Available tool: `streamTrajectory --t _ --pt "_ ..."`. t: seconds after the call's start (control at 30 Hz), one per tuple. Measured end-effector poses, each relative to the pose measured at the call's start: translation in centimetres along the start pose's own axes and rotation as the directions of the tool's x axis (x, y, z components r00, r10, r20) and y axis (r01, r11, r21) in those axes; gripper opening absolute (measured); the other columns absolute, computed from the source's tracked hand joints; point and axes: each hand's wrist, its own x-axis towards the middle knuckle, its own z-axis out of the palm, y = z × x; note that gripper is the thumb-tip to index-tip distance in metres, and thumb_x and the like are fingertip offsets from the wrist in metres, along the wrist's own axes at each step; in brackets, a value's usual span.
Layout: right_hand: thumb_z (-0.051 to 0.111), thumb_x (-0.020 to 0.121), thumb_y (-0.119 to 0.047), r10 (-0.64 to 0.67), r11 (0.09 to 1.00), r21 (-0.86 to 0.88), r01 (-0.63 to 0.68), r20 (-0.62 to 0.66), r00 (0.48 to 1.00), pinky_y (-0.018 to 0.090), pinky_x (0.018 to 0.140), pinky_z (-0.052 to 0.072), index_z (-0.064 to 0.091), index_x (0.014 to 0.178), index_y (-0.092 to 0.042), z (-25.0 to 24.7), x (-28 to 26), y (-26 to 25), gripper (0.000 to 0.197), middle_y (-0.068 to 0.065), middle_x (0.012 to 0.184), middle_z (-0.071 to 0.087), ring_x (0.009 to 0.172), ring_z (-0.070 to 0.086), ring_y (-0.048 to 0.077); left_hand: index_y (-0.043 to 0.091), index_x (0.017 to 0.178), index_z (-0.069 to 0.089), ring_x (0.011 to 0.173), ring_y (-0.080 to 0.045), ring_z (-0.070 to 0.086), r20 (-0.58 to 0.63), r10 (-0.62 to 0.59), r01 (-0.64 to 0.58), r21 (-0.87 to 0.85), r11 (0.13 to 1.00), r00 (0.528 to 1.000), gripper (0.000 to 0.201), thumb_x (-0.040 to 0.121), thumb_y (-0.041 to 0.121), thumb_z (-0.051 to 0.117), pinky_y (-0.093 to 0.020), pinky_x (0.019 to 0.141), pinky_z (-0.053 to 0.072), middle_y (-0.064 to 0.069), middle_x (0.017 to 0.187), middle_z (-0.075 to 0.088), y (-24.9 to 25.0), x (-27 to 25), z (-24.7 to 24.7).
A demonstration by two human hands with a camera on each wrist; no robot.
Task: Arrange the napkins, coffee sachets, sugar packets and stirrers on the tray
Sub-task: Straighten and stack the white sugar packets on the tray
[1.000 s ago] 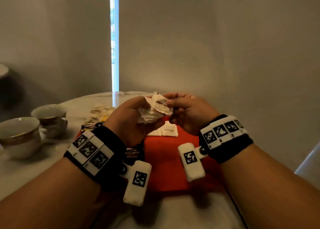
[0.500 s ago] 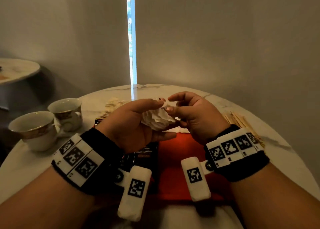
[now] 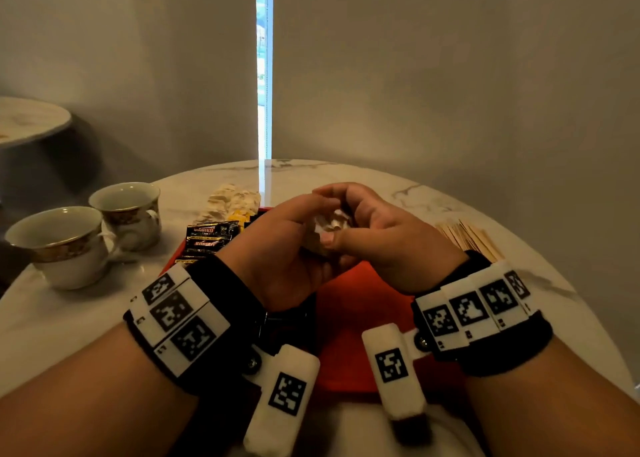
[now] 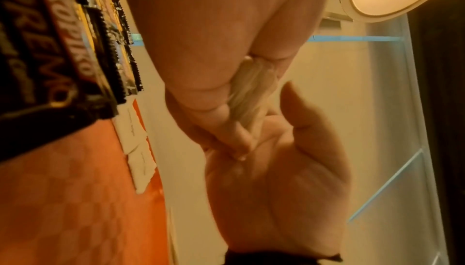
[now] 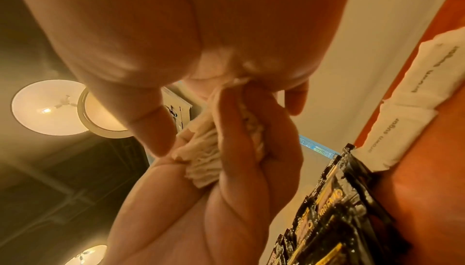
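Both hands meet above the orange-red tray (image 3: 356,318) and together hold a small stack of white sugar packets (image 3: 328,224). My left hand (image 3: 304,222) cups the stack from below and the left, fingers curled under it (image 5: 241,130). My right hand (image 3: 346,210) pinches it from the right, thumb across the front. The stack's edges show between the hands (image 5: 201,162) (image 4: 251,90). Black coffee sachets (image 3: 207,238) lie on the tray's left side. Two "brown sugar" packets (image 5: 407,98) lie at the tray's far edge.
Wooden stirrers (image 3: 467,238) lie on the marble table to the right of the tray. Pale napkins (image 3: 232,198) lie behind the sachets. Two gold-rimmed cups (image 3: 55,245) (image 3: 128,210) stand at the left. A second round table (image 3: 27,120) is at the far left.
Both hands have closed in around the sugar packets, which now show far less between the fingers. The head view has tilted down, showing more of the table.
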Motion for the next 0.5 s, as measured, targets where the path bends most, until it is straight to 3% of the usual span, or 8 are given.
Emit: streamTrajectory --t 0.07,0.13,0.2,0.27,0.33,0.43,0.5 --pt "0.069 0.087 0.002 0.018 0.999 -0.037 -0.017 0.024 1.000 0.025 0.073 0.058 0.049 0.128 -0.022 -0.1 -0.2 -0.1 0.052 0.000 0.113 0.063 0.093 0.068 0.005 0.002 0.113 0.062 0.082 -0.024 0.063 0.073 -0.051 0.051 0.006 0.999 0.996 0.035 0.088 0.025 0.051 -0.032 0.074 0.053 -0.016 0.096 0.063 0.3 -0.3 0.1" --pt "0.071 0.085 -0.002 0.030 0.997 -0.074 -0.028 0.038 0.999 0.030 0.079 0.060 0.050 0.131 -0.026 -0.1 -0.5 -0.2 0.056 -0.003 0.117 0.063 0.103 0.067 0.007 0.000 0.114 0.061 0.086 -0.025 0.062 0.128 -0.107 0.102 0.049 0.994 0.986 0.041 0.088 0.030 0.049 -0.033 0.081 0.050 -0.017 0.098 0.063 0.7 -0.6 0.2" --pt "0.073 0.085 -0.006 0.034 0.987 -0.157 -0.029 0.030 0.999 0.029 0.083 0.058 0.049 0.134 -0.030 0.0 -0.6 -0.1 0.060 -0.005 0.118 0.065 0.107 0.065 0.007 0.001 0.111 0.062 0.088 -0.028 0.062 0.119 -0.130 0.120 0.087 0.989 0.984 0.039 0.093 0.029 0.043 -0.037 0.084 0.048 -0.018 0.099 0.064 0.9 -0.7 0.1" --pt "0.070 0.090 -0.010 0.040 0.978 -0.205 -0.037 0.011 0.999 0.032 0.080 0.060 0.049 0.136 -0.032 0.1 -0.6 -0.3 0.056 -0.001 0.118 0.066 0.105 0.066 0.013 0.004 0.120 0.059 0.102 -0.033 0.056 0.088 -0.134 0.124 0.108 0.986 0.987 0.039 0.099 0.028 0.037 -0.045 0.097 0.043 -0.021 0.111 0.060 1.0 -1.0 0.2" --pt "0.066 0.093 -0.011 0.007 0.968 -0.251 -0.011 -0.018 1.000 0.033 0.083 0.060 0.048 0.138 -0.030 0.3 -0.5 -0.4 0.052 0.002 0.118 0.065 0.105 0.065 0.015 0.006 0.125 0.057 0.105 -0.034 0.058 0.085 -0.137 0.126 0.121 0.985 0.987 0.039 0.103 0.030 0.035 -0.048 0.104 0.043 -0.020 0.117 0.060 1.0 -1.1 0.0" --pt "0.067 0.093 -0.012 -0.055 0.952 -0.305 0.039 -0.047 0.997 0.024 0.083 0.058 0.049 0.137 -0.028 0.6 -0.6 -0.8 0.050 0.001 0.119 0.063 0.102 0.064 0.012 0.007 0.125 0.058 0.092 -0.028 0.068 0.095 -0.141 0.128 0.133 0.983 0.985 0.040 0.102 0.033 0.040 -0.046 0.095 0.051 -0.020 0.109 0.067 1.2 -1.1 -0.2" --pt "0.073 0.090 -0.016 -0.071 0.946 -0.319 0.055 -0.040 0.997 0.033 0.084 0.060 0.050 0.137 -0.030 0.5 -0.8 -0.8 0.055 0.001 0.121 0.063 0.102 0.066 0.016 0.005 0.126 0.060 0.089 -0.026 0.070 0.107 -0.135 0.121 0.126 0.985 0.985 0.043 0.102 0.034 0.042 -0.039 0.087 0.058 -0.020 0.109 0.068 1.2 -1.1 -0.3"
